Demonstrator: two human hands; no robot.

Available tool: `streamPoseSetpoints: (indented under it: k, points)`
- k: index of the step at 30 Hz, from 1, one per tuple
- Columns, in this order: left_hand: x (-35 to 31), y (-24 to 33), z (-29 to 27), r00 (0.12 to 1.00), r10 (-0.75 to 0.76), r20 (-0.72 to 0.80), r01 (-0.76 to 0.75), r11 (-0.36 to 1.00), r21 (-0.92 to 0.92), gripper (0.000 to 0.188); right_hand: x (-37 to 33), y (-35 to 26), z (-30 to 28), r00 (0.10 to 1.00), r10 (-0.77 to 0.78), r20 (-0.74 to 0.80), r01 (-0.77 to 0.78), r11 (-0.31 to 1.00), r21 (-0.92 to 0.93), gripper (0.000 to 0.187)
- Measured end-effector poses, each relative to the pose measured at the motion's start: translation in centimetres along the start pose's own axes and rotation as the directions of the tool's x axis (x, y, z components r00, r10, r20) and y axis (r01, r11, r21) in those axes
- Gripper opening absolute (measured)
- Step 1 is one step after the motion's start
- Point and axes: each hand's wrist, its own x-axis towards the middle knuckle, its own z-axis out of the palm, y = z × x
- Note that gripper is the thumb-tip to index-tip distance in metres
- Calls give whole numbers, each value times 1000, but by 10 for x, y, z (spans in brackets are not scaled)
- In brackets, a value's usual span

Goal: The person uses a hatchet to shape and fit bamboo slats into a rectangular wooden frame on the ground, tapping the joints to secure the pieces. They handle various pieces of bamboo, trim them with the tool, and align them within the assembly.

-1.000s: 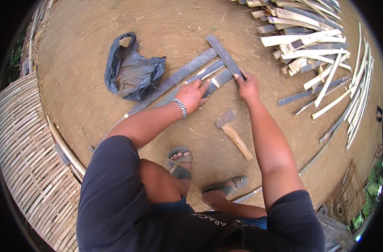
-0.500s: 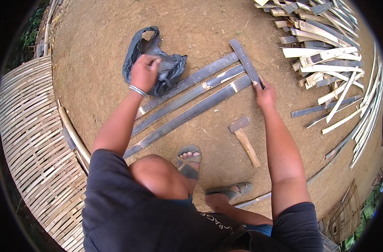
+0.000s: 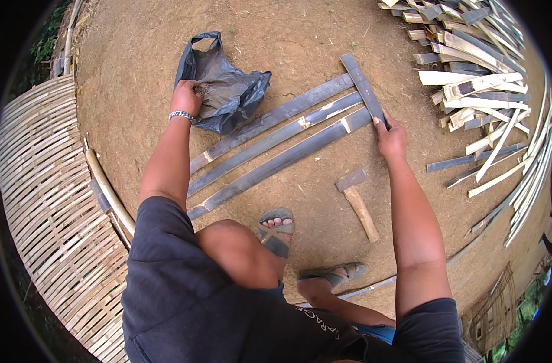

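**My hands, the bag & the bamboo strips**

I squat on the dirt ground (image 3: 324,36). Closest to me are my two feet in grey sandals (image 3: 276,227), one in front, one more to the right.

Just right of my front foot lies a hammer (image 3: 357,202) w/ a wood handle. Its head points away from me. No hand is on it.

In front of my foot lie three long dark bamboo strips (image 3: 270,142), side by side, going slanted from low left to up right. A short dark strip (image 3: 362,88) lies across their far ends.

My right hand (image 3: 391,138) is at the near end of that short strip. The fingertips press down on it, grip mostly flat, not wrapped round it. It touches the strip right where it crosses the nearest long one.

My left hand (image 3: 186,97) is stretched out far to the left. It is closed on the edge of a black plastic bag (image 3: 224,91), fingers bunched in the crinkly plastic. The bag sits on the ground just past the long strips, mouth open at the far end.

To my left is a big woven bamboo mat (image 3: 46,212). Far off on the right is a pile of split bamboo pieces (image 3: 475,72), pale & grey.
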Motion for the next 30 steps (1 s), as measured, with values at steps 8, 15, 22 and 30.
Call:
streamPoseSetpoints:
  k: [8,15,22,30]
  points:
    - [-1,3,-2,999,-32,12,33,996,-79,26,-3,-7,-4,1000,6,6,-6,1000,-14,45]
    - [-1,11,-5,997,-56,54,60,996,-62,23,-1,-2,-2,1000,-1,0,1,1000,-20,46]
    - [1,29,-8,991,-116,72,109,990,86,20,-2,-7,-4,1000,10,21,-9,999,-44,46]
    - [4,27,2,994,-102,27,102,995,20,15,-1,1,-1,1000,-25,-14,24,997,-75,46]
